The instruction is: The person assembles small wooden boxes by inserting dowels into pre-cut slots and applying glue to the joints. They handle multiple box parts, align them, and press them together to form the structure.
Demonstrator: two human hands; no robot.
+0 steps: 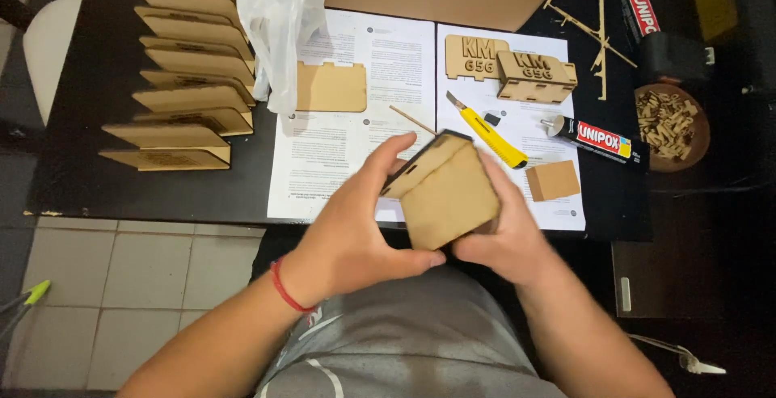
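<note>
- Over the near edge of the black table point(73, 180), just above the person's lap, both hands hold a small tan box of thin laser-cut fibreboard point(446, 192), tilted so one broad face looks up at the camera.
- The left hand point(356, 236) cups the box from its 8 o'clock side, thumb along the lower edge and fingers curled over the top; the right hand point(505, 240) closes on it from 4 o'clock. Both are wrapped on the box, which seems a way of pressing its panels together.
- The box looks plain and unpainted, with dark scorched edges and a small slot in its upper side panel.
- At 12 o'clock of the box a yellow utility knife point(487, 133) and a black glue tube point(594, 138) lie on white printed sheets point(339, 164), near enough to reach.
- At 10 o'clock a row of folded tan board stands point(190, 75) sits upright, apparently kept clear of the glue.
- At 2 o'clock a round brown bowl of small wooden pieces point(671, 123) rests near the table's far side.
</note>
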